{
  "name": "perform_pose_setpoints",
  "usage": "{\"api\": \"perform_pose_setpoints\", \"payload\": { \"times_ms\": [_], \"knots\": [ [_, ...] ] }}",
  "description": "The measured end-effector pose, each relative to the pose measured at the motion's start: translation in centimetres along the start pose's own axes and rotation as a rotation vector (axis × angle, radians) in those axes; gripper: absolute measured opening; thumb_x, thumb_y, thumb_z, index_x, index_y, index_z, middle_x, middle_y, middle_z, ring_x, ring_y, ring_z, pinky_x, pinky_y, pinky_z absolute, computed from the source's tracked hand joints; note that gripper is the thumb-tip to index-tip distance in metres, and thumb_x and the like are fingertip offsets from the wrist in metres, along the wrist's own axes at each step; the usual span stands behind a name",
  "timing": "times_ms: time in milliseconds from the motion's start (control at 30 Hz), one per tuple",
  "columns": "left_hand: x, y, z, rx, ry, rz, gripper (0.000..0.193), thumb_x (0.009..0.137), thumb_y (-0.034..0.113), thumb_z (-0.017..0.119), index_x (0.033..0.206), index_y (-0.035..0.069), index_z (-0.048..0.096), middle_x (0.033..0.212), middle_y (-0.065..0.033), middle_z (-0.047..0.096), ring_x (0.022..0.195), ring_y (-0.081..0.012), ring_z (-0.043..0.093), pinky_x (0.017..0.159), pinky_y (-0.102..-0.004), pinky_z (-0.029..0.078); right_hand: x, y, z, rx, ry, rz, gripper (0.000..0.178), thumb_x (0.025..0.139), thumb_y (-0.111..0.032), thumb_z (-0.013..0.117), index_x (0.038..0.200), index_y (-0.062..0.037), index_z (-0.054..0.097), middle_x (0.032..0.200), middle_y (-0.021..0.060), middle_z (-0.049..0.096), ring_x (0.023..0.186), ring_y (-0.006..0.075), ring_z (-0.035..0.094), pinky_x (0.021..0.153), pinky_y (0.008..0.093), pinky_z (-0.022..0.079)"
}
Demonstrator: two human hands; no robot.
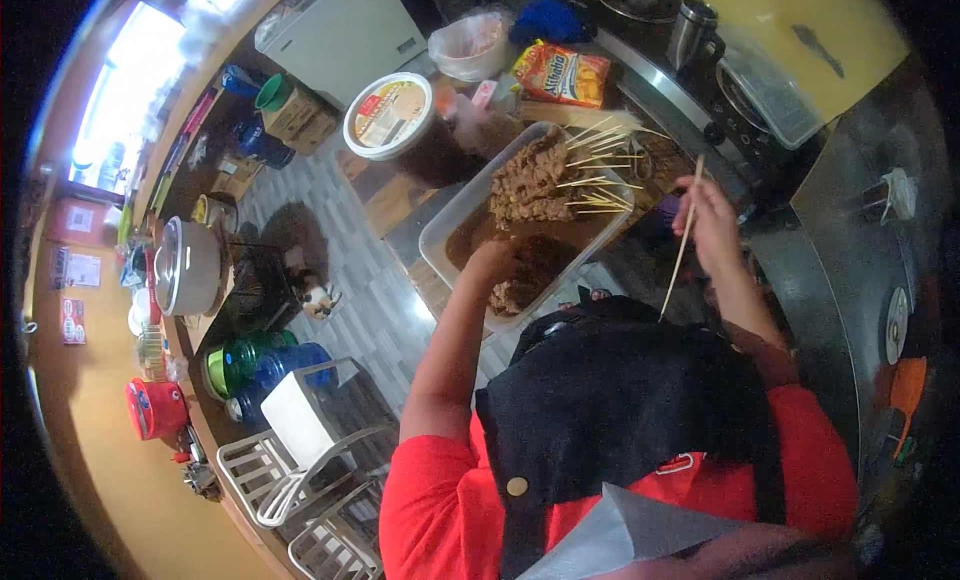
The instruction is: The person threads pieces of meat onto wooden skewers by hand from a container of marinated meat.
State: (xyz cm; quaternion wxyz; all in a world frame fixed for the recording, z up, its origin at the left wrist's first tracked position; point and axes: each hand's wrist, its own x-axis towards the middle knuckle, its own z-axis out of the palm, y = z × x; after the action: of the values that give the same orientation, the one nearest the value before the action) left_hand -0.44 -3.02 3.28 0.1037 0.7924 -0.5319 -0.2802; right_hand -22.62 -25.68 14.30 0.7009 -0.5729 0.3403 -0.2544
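Note:
In my right hand (712, 225) is a long bare wooden skewer (680, 255), pinched near its upper end and slanting down toward my apron. My left hand (494, 260) reaches into a pale rectangular plastic tub (436, 228); its fingers are hidden among dark, wet pieces of meat (545, 262) in brown marinade. Along the far side of the same tub lie several skewers loaded with meat (535, 183), packed side by side. Their bare stick ends (602, 162) point right, over the tub's rim.
Left of the tub stands a round lidded bucket (388, 117). Behind are an orange snack packet (562, 76) and a bag-lined bowl (470, 48). A stove with a metal tumbler (693, 32) lies to the right. A cat (318, 298) and white chairs (300, 420) are on the left.

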Motion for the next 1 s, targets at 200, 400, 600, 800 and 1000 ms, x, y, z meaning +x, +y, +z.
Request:
{"api": "perform_pose_setpoints", "payload": {
  "times_ms": [200,400,600,800,1000],
  "knots": [
    [3.4,-0.6,3.9,0.330,0.026,0.126,0.042,0.063,0.017,0.055,0.105,0.016,0.051,0.092,-0.0136,0.056,0.086,-0.0289,0.053,0.073,-0.0367,0.043,-3.6,4.3,2.2,-0.046,-0.367,0.144,0.019,0.084,-0.011,0.038,0.098,-0.0024,0.047,0.066,0.0013,0.047,0.052,0.0091,0.048,0.048,0.0210,0.041],
    [3.7,0.2,2.9,0.079,-0.384,0.066,0.038,0.066,0.016,0.056,0.103,0.013,0.050,0.091,-0.0122,0.056,0.082,-0.0278,0.054,0.073,-0.0367,0.042,-3.9,4.9,2.6,-0.119,-0.499,0.148,0.016,0.084,-0.008,0.037,0.096,-0.0019,0.047,0.063,0.0006,0.046,0.052,0.0074,0.047,0.049,0.0204,0.041],
    [-0.6,-1.5,1.0,-0.285,-0.073,0.175,0.031,0.062,0.009,0.056,0.093,0.008,0.053,0.087,-0.0116,0.057,0.082,-0.0271,0.054,0.071,-0.0371,0.042,-3.6,5.0,2.4,-0.168,-0.486,0.170,0.015,0.084,-0.007,0.037,0.094,-0.0016,0.047,0.063,0.0003,0.045,0.054,0.0067,0.047,0.051,0.0201,0.042],
    [-4.9,0.3,-1.7,-0.335,0.107,-0.293,0.037,0.066,0.007,0.055,0.103,0.010,0.050,0.083,-0.0150,0.058,0.078,-0.0296,0.055,0.066,-0.0369,0.043,-3.3,5.0,3.4,-0.262,-0.567,0.138,0.016,0.083,-0.008,0.040,0.093,0.0001,0.048,0.065,0.0012,0.048,0.053,0.0068,0.048,0.049,0.0203,0.042],
    [-6.1,-0.4,-1.4,-0.355,0.169,-0.254,0.025,0.075,0.013,0.049,0.099,0.007,0.050,0.077,-0.0160,0.057,0.070,-0.0309,0.055,0.061,-0.0367,0.043,-2.6,5.9,4.3,-0.330,-0.642,0.211,0.016,0.083,-0.009,0.041,0.094,0.0006,0.048,0.064,0.0009,0.048,0.053,0.0066,0.048,0.049,0.0199,0.041]
  ]
}}
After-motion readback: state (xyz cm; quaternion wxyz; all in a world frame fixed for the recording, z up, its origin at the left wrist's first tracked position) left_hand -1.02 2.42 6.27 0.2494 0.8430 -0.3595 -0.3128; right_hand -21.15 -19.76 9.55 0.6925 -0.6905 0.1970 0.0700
